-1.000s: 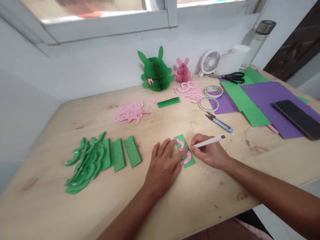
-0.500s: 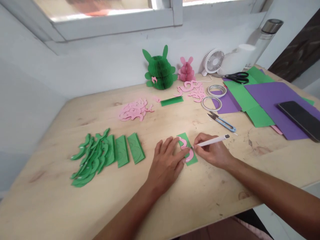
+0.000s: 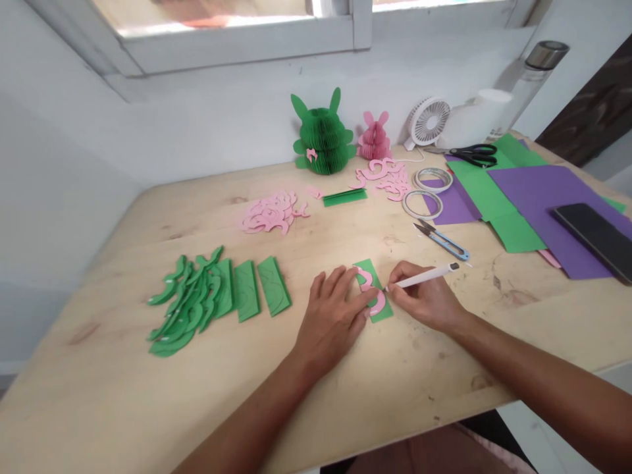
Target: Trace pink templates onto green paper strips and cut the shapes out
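Two hands: both on the job, mid tabletop (image 3: 316,401), btwn back & front edges.
L hand (image 3: 332,316): fingers spread, palm down, grip not closed; thumb & fingertips press pink template (image 3: 378,304) onto green card (image 3: 383,316).
R hand (image 3: 428,301): grip closed on white pen (image 3: 425,276), thumb & fingers nr its tip; pen slants, dark end up to R.
Pen tip: at template's R side, over card; exact contact too small to tell.
Pink template: wavy, flat on card, part hidden under L hand.
Green strips (image 3: 274,286): L of L hand, pencil-like curves on them, beside heap of green cutouts (image 3: 190,303) toward tabletop's L edge.
Pink cutouts (image 3: 271,212): loose pile, farther back.
Tape rolls (image 3: 422,205): two, nr back, behind blue snips (image 3: 444,240); print on rolls too small to read.
Phone (image 3: 595,237): on purple paper (image 3: 543,191), nr R edge, cut off by view; no brand legible.
Bottle (image 3: 526,92): back R corner, metal cap; faint marks low down, unreadable.
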Demonstrator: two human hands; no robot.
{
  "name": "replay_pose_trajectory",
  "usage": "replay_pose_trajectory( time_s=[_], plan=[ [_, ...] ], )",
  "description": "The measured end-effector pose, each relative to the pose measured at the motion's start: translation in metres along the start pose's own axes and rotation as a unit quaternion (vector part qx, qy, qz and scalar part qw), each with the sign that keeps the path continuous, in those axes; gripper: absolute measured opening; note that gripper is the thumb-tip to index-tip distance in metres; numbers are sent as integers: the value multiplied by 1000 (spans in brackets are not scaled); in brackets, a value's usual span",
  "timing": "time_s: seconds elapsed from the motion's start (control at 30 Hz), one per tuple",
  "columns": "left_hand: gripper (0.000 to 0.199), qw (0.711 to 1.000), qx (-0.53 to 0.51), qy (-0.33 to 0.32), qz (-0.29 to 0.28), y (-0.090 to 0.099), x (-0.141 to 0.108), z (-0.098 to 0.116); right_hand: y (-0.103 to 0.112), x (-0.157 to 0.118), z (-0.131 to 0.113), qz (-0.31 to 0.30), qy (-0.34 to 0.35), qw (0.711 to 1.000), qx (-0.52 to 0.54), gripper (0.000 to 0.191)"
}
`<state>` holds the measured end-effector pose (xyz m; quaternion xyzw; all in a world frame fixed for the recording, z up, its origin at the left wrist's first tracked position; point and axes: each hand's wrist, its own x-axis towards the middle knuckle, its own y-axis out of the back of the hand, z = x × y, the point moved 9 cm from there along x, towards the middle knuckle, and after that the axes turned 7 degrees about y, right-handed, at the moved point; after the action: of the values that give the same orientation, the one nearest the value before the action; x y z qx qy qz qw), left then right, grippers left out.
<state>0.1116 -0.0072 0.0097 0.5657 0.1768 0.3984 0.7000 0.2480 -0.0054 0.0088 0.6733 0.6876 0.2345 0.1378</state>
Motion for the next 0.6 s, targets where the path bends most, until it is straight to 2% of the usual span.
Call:
replay_pose_trajectory(
  time_s=[0.33,0.6],
  plan=[
    [32,1000,1,-5,1,1,0,1,5,-1,-3,30,6,998,55,3],
    [35,1000,0,-4,-3,1,1,2,1,-3,-9,-4,24,1000,-9,7]
  ],
)
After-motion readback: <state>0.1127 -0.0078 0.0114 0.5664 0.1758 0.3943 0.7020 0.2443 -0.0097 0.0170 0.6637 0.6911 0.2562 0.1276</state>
